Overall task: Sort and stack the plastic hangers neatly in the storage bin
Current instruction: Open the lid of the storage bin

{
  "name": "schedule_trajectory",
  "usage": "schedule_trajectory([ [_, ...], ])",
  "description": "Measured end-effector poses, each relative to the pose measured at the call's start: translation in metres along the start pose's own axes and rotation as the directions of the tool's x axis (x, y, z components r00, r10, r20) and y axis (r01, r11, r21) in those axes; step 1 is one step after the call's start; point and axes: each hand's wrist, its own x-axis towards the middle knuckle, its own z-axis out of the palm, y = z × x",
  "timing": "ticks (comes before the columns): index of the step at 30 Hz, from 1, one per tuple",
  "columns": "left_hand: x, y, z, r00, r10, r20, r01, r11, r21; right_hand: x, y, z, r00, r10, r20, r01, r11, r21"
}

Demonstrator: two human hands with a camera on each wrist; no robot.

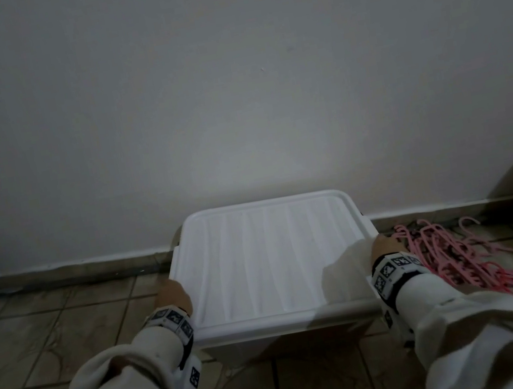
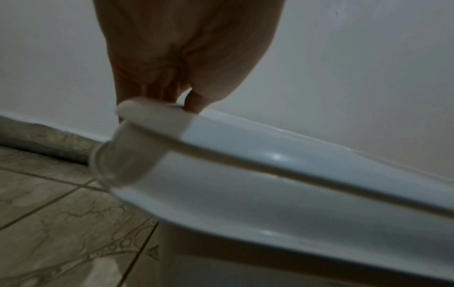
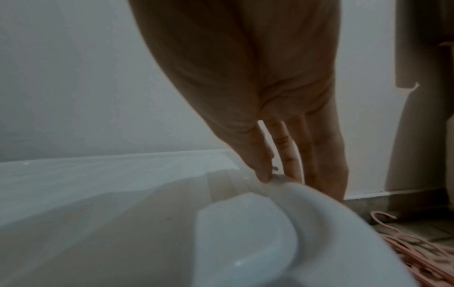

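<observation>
Head view: the white storage bin (image 1: pixel 272 332) stands on the tiled floor (image 1: pixel 33 336) against the wall, its lid (image 1: pixel 273 256) on. The left hand (image 1: pixel 172 296) and right hand (image 1: pixel 384 245) each pinch a side edge of the lid, thumb on top, fingers under the lip. The lid looks light, smooth and a little flexible (likely slippery), so lifting both sides evenly seems wise. The pink plastic hangers (image 1: pixel 487 266) lie tangled on the floor just right of the bin; thin and stiff, they may snag, so take them by the hooks.
</observation>
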Motion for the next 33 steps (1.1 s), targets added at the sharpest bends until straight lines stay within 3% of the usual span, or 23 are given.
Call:
schedule_trajectory([
  [7, -0.005, -0.002, -0.007, 0.997, 0.068, -0.041, -0.067, 0.998, 0.023, -0.017, 0.006, -0.014, 0.997, -0.073, -0.002, 0.072, 0.986, -0.150],
  [11, -0.005, 0.002, -0.027, 0.991, 0.106, -0.085, -0.102, 0.994, 0.040, -0.006, 0.007, -0.034, 0.995, -0.083, 0.064, 0.092, 0.981, -0.168],
  [15, 0.000, 0.023, -0.065, 0.998, 0.045, -0.045, -0.046, 0.999, -0.028, 0.014, 0.006, -0.070, 0.994, -0.047, 0.100, 0.036, 0.994, 0.102],
  [19, 0.012, 0.045, -0.107, 1.000, 0.006, 0.021, 0.000, 0.962, -0.273, 0.012, 0.000, -0.119, 0.994, -0.085, 0.063, 0.053, 0.917, 0.395],
  [22, 0.018, 0.061, -0.130, 0.996, 0.025, 0.081, 0.022, 0.846, -0.533, 0.013, -0.005, -0.150, 0.983, -0.181, 0.010, 0.142, 0.801, 0.582],
  [25, 0.008, 0.080, -0.149, 0.989, 0.074, 0.127, 0.063, 0.568, -0.821, 0.017, -0.012, -0.167, 0.987, -0.153, -0.043, 0.117, 0.513, 0.850],
  [26, 0.006, 0.087, -0.154, 0.988, 0.095, 0.125, 0.059, 0.512, -0.857, 0.020, -0.015, -0.170, 0.989, -0.132, -0.067, 0.121, 0.467, 0.876],
  [29, 0.005, 0.102, -0.164, 0.988, 0.151, 0.019, -0.044, 0.407, -0.913, 0.023, -0.027, -0.170, 0.971, -0.154, -0.180, 0.230, 0.432, 0.872],
  [33, 0.014, 0.113, -0.163, 0.975, 0.178, -0.136, -0.198, 0.401, -0.894, 0.029, -0.035, -0.168, 0.929, -0.198, -0.312, 0.368, 0.427, 0.826],
])
